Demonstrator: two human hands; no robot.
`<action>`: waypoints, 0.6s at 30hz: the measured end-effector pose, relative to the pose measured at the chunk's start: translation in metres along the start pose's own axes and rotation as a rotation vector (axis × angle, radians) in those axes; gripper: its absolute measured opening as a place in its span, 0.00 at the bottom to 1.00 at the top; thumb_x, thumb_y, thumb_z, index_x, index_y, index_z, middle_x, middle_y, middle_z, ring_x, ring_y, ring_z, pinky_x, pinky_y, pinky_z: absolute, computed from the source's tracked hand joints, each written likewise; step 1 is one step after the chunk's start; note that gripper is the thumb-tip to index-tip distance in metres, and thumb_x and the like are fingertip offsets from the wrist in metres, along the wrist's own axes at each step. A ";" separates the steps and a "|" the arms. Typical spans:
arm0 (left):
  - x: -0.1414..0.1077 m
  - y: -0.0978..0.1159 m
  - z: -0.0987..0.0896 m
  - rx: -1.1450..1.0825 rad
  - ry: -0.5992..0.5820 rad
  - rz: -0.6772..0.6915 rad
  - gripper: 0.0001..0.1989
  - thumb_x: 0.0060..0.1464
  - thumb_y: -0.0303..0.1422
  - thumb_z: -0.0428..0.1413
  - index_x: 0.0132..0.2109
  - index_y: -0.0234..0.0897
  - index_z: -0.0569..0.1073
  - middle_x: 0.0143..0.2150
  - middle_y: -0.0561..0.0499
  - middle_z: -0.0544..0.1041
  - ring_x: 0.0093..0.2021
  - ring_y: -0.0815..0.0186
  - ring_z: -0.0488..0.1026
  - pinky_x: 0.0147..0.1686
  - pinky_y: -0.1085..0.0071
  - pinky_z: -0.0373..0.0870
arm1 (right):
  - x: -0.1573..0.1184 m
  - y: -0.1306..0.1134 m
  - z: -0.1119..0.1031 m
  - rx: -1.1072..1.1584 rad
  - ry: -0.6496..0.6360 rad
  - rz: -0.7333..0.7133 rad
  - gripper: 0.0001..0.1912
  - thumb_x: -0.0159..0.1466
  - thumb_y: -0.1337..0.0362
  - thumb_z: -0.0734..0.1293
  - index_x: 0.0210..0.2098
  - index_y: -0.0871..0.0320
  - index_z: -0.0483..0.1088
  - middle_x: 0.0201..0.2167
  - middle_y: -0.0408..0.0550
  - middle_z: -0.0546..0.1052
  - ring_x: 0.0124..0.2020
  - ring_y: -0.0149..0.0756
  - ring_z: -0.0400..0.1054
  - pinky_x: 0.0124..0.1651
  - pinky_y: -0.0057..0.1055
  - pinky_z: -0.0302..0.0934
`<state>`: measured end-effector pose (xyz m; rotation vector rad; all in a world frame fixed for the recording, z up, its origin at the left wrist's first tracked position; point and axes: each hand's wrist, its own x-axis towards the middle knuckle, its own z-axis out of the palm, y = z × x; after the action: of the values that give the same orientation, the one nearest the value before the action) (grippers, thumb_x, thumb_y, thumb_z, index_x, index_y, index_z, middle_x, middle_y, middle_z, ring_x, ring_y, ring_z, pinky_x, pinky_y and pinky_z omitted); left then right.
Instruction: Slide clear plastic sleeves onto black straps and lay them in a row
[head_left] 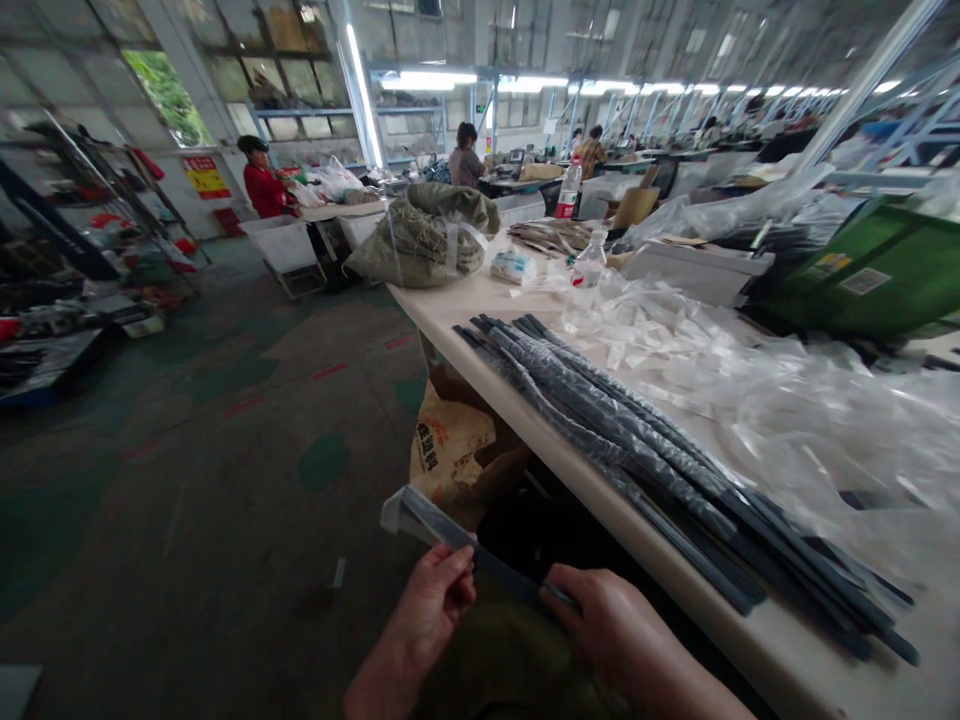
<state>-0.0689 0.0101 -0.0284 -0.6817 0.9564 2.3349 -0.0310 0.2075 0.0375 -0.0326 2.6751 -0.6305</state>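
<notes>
— Factory hall all round: strip lights overhead, green-patched concrete floor, other people at benches far beyond the long pale table [525, 400]. What's in the hands?

— One dark strip in a clear sleeve [442, 528], held low, off the near edge of that table. The left hand [431, 600] pinches it from below around its middle, fingers closed on it; the right hand [611, 625] is closed round the end nearer the table.

— How would it handle?

— Light, I'd judge, and thin and long enough to flex. The film looks slick, so gripping mid-length with a second hold at one end seems sensible.

— And on the table?

— A bundle of sleeved strips [637, 440] lies lengthwise on it, close to its near edge. Loose clear bags [787, 400] are heaped on the side away from that edge. At the table's far end sits a stuffed grey-green sack [427, 235]; under the table stands a brown paper bag [450, 450].
</notes>
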 end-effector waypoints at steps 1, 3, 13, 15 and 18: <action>-0.003 -0.004 0.004 0.015 -0.040 -0.011 0.21 0.29 0.31 0.75 0.34 0.31 0.79 0.21 0.56 0.70 0.20 0.78 0.64 0.21 0.83 0.63 | 0.004 -0.003 0.003 -0.004 0.016 -0.005 0.13 0.68 0.61 0.60 0.29 0.56 0.71 0.27 0.48 0.77 0.29 0.37 0.69 0.30 0.30 0.48; -0.008 -0.011 0.013 0.043 -0.124 -0.020 0.17 0.35 0.32 0.73 0.34 0.30 0.79 0.23 0.54 0.73 0.21 0.77 0.65 0.21 0.82 0.63 | 0.012 -0.011 0.006 0.046 0.041 -0.029 0.14 0.68 0.60 0.59 0.31 0.56 0.71 0.27 0.47 0.77 0.29 0.36 0.69 0.30 0.29 0.49; -0.005 -0.012 0.009 0.048 -0.105 -0.024 0.18 0.35 0.32 0.73 0.34 0.30 0.79 0.22 0.55 0.72 0.21 0.78 0.66 0.21 0.83 0.63 | 0.009 -0.006 0.008 0.099 -0.002 -0.032 0.17 0.69 0.59 0.57 0.28 0.56 0.70 0.25 0.47 0.76 0.28 0.36 0.69 0.30 0.28 0.51; -0.006 -0.015 0.012 0.066 -0.156 -0.027 0.15 0.39 0.32 0.72 0.34 0.30 0.79 0.23 0.53 0.73 0.22 0.77 0.68 0.22 0.82 0.64 | 0.013 -0.007 0.009 0.143 0.017 -0.051 0.17 0.69 0.58 0.57 0.28 0.57 0.69 0.25 0.47 0.76 0.27 0.35 0.69 0.30 0.27 0.53; 0.001 -0.007 0.005 0.057 -0.040 0.048 0.21 0.30 0.34 0.75 0.33 0.32 0.79 0.21 0.57 0.70 0.20 0.79 0.64 0.21 0.84 0.62 | 0.009 -0.006 0.003 0.226 -0.114 -0.016 0.17 0.69 0.57 0.56 0.29 0.57 0.67 0.23 0.45 0.75 0.21 0.32 0.68 0.25 0.25 0.53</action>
<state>-0.0665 0.0180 -0.0294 -0.5937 1.0278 2.3442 -0.0389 0.1992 0.0340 -0.0271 2.4816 -0.9037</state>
